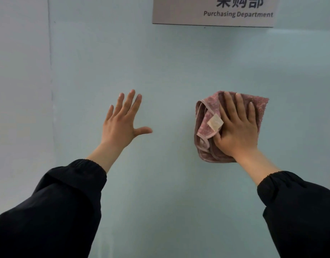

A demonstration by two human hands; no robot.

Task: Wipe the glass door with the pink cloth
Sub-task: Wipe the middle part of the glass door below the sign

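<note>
The frosted, pale green glass door fills the view. A folded pink cloth with a small beige label lies flat against the glass at the right of centre. My right hand presses on it with fingers spread upward, the thumb tucked under a fold of the cloth. My left hand is raised at the left of centre with fingers spread and nothing in it; whether it touches the glass I cannot tell. Both arms wear black sleeves.
A grey sign reading "Purchasing Department" is fixed to the glass above the cloth. A vertical seam at the left separates the door from a paler panel.
</note>
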